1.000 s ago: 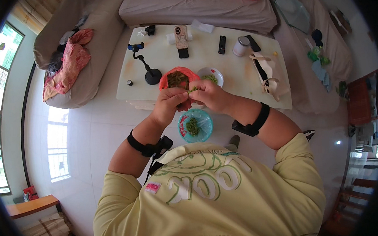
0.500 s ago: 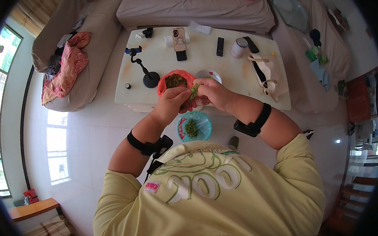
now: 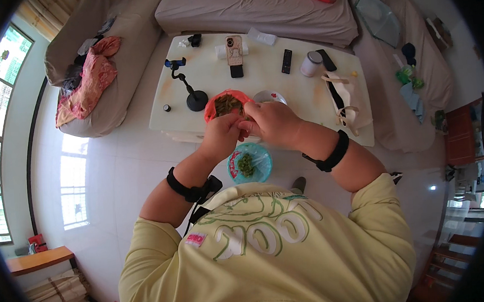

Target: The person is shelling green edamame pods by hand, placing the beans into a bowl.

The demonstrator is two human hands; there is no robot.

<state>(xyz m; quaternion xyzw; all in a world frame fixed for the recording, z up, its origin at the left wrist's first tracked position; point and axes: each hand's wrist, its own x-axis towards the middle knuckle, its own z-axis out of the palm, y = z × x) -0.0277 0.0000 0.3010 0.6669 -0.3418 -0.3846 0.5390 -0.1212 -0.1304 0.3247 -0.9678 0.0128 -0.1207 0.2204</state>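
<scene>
Crinkly plastic on the red bag [image 3: 210, 107], shiny clear film [image 3: 260, 159] lining the teal basin [image 3: 269, 171], glossy floor tiles [image 3: 137, 165] gleaming, rumpled cloth all over the far sofa [image 3: 255, 9]!

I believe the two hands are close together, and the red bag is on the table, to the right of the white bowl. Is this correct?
Not quite: in the head view, the red bag is left of the white bowl. It is on the table, and the left hand and right hand are close together.
</scene>
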